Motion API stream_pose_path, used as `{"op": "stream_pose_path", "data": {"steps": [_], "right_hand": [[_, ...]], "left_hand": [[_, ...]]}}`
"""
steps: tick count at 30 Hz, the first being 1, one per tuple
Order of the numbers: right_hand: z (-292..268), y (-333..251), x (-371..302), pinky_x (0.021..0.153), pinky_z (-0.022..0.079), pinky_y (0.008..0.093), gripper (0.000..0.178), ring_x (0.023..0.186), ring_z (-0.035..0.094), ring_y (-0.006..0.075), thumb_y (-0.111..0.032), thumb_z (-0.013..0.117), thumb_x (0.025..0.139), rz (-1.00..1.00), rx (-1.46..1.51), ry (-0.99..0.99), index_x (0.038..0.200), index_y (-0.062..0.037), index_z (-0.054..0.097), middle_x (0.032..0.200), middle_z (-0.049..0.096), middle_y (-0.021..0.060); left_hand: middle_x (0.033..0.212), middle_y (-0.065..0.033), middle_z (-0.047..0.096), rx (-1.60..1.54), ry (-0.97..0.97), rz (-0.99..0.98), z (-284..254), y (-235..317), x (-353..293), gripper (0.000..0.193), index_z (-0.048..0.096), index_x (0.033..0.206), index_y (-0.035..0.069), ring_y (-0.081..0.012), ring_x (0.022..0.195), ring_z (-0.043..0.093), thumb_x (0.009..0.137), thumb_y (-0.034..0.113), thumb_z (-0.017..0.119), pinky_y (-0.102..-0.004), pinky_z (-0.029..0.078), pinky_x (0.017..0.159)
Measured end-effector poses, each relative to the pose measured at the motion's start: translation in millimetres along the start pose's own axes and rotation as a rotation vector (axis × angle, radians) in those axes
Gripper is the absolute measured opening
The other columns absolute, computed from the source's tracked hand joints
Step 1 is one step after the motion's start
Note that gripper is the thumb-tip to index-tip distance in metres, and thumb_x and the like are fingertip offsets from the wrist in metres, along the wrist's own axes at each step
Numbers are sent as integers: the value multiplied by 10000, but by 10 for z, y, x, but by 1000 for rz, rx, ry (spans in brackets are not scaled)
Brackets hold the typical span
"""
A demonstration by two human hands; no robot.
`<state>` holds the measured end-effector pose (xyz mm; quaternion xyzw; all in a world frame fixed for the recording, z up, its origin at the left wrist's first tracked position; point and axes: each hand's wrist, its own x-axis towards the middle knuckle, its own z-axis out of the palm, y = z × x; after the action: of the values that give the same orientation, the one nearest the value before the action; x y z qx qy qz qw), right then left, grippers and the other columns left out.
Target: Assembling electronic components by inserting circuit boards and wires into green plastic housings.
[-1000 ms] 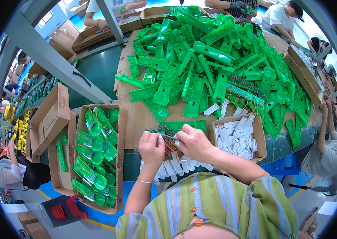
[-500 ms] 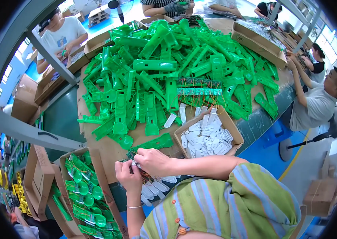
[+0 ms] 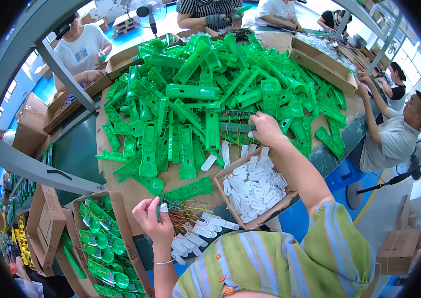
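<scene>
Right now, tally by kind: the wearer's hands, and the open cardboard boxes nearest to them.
Hands: 2 (left hand pinching a wired white piece; right hand on the green parts pile)
Box of white pieces: 1
Box of green parts: 1
Total: 4

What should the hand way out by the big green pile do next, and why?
Probably close its fingers on one of the dark strips and bring it back. The right hand is stretched out onto the dark strips at the edge of the green plastic pile, while the left hand waits near the body holding a small part with coloured wires.
</scene>
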<state>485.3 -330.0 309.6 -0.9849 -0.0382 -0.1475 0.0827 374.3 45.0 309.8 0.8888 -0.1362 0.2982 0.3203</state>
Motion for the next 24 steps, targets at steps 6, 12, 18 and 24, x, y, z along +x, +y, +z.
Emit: {"op": "stream_pose_path", "data": {"steps": [6, 12, 18, 24], "right_hand": [[-633, -255, 116, 656, 453, 426, 194, 766, 554, 336, 32, 581, 666, -174, 155, 461, 844, -31, 540, 821, 547, 130], [-1005, -1023, 71, 609, 459, 378, 163, 710, 563, 295, 23, 601, 684, -557, 288, 568, 813, -31, 515, 789, 572, 105], [-1007, -1512, -104, 637, 452, 342, 143, 710, 571, 227, -77, 627, 659, -748, 290, 433, 783, -58, 558, 810, 572, 57], [-837, -1675, -277, 644, 419, 317, 205, 714, 554, 186, -97, 630, 664, -774, 267, 278, 859, -145, 595, 808, 535, 23]], "left_hand": [[949, -129, 513, -5, 48, 15, -85, 67, 95, 218, 609, 971, -1, -273, 907, 483, 756, 31, 595, -357, 422, 783], [950, -117, 519, 13, 186, 198, -263, 395, 427, 268, 609, 1025, 17, -279, 882, 510, 757, 27, 605, -365, 432, 785], [908, -108, 516, 134, 69, 429, -273, 621, 718, 366, 612, 1075, 13, -264, 818, 518, 710, 19, 619, -375, 448, 717], [801, -72, 470, 150, -3, 360, -265, 469, 508, 352, 625, 1034, 19, -217, 690, 493, 683, 25, 600, -347, 421, 594]]}}
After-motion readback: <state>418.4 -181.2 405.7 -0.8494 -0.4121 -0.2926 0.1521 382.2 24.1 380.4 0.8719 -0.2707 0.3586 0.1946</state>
